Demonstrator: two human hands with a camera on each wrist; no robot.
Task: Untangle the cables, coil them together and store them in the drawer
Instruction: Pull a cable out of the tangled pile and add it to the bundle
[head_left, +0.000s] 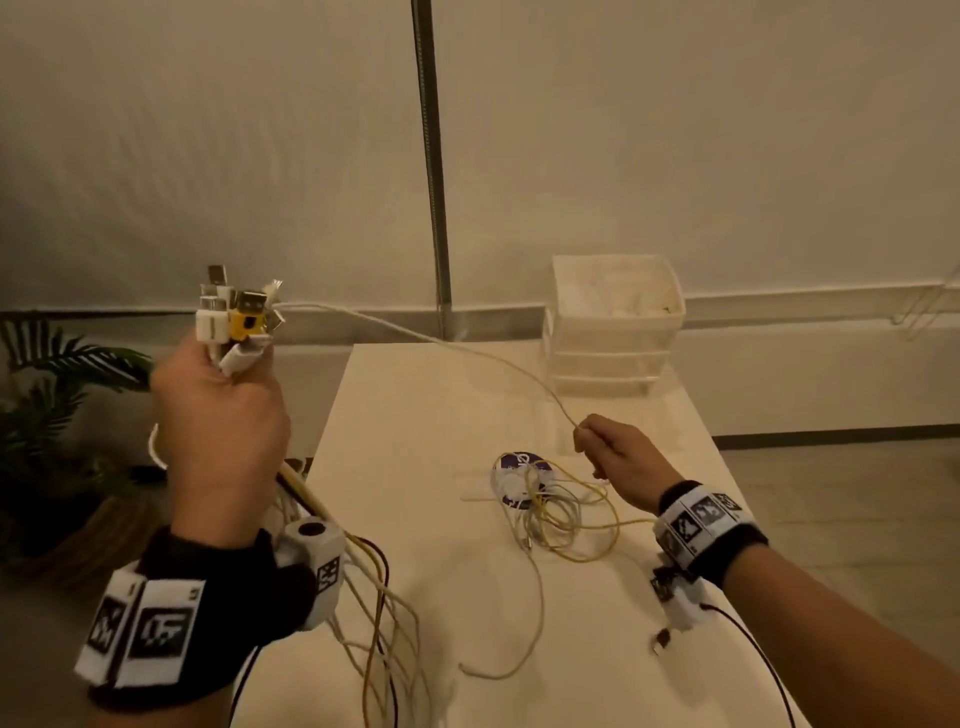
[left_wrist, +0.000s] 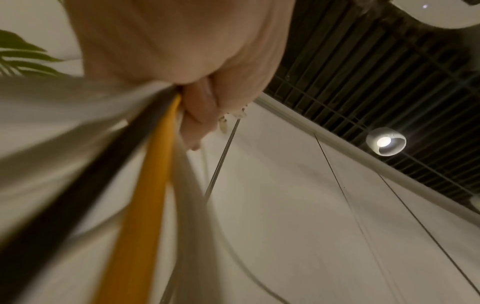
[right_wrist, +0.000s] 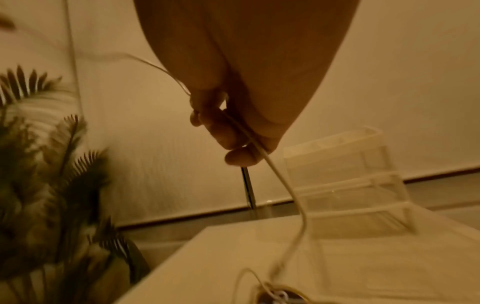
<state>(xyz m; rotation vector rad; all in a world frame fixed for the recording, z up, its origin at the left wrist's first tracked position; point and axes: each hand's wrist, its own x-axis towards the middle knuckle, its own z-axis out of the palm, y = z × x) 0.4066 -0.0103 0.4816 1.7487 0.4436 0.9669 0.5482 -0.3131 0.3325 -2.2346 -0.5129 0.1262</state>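
Note:
My left hand is raised at the left of the table and grips a bundle of cable ends. Their white and yellow plugs stick up above the fist. The bundle's white, yellow and dark cables hang down below the wrist. One white cable runs taut from the plugs to my right hand, which pinches it above the table. Below that hand a loose tangle of white and yellow cables lies on the table. The white drawer unit stands at the table's back right.
A purple and white round disc lies under the tangle. A potted palm stands on the floor left of the table. A metal pole rises behind the table's far edge. A small plug dangles near my right wrist.

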